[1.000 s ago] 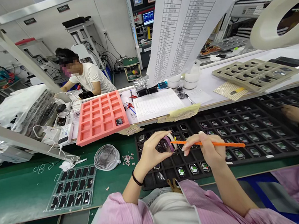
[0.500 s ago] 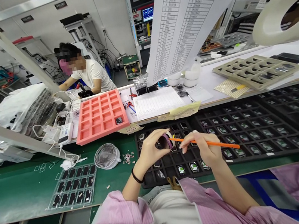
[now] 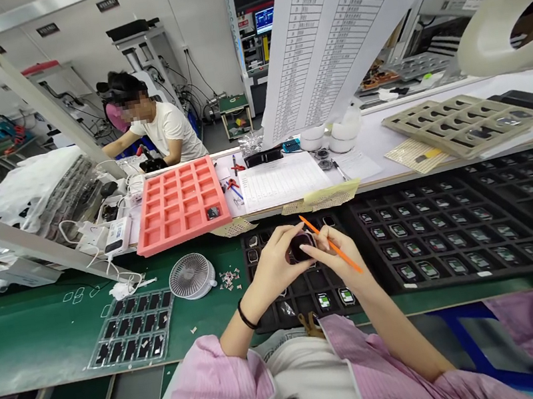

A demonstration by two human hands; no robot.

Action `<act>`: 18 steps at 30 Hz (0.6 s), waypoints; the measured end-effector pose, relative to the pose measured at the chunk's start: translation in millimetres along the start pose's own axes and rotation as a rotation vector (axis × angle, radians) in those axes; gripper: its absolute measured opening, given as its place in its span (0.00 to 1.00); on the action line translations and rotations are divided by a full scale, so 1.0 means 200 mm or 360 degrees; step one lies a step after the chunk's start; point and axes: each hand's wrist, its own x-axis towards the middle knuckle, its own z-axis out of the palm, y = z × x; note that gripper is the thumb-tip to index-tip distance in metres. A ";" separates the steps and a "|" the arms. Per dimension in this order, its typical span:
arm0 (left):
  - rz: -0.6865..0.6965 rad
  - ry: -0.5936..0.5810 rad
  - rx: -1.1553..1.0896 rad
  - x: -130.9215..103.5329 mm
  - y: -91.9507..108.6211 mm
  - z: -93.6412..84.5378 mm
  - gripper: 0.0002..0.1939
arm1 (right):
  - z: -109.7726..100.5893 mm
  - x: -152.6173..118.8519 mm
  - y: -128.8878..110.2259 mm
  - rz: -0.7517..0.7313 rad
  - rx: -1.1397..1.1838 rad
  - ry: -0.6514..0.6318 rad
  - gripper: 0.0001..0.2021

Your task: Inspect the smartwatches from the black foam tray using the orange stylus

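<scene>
My left hand [image 3: 272, 262] is closed around a small watch case with a dark face [image 3: 299, 249], held by its edges above a black foam tray [image 3: 305, 291]. My right hand [image 3: 348, 269] grips a slim orange stick [image 3: 340, 254], which slants up to the left. Its thumb also presses on the watch case. Part of the case is hidden by my fingers. Below the hands, several watch pieces with green and white insides [image 3: 346, 296] lie in the tray's compartments.
More black trays [image 3: 402, 286] of watch pieces extend right. On the left are a small white fan [image 3: 192, 277], scattered bits [image 3: 229, 279] and a clear tray of black parts [image 3: 132, 328]. A pink tray [image 3: 179, 203] and papers [image 3: 284, 182] lie on the shelf. A co-worker [image 3: 167, 131] sits beyond.
The watch case has turned so its dark face shows more. My right hand has moved left onto it, and the orange stick has swung steeper, its tip off the case.
</scene>
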 end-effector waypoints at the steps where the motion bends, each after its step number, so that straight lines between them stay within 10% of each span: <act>1: -0.0020 0.0010 -0.0066 0.00 0.00 0.00 0.30 | 0.00 0.00 0.00 0.0034 0.0066 0.0017 0.25; 18: -0.0407 0.0338 -0.0849 -0.01 -0.08 0.01 0.27 | -0.04 -0.06 -0.04 0.0150 0.0422 0.0127 0.23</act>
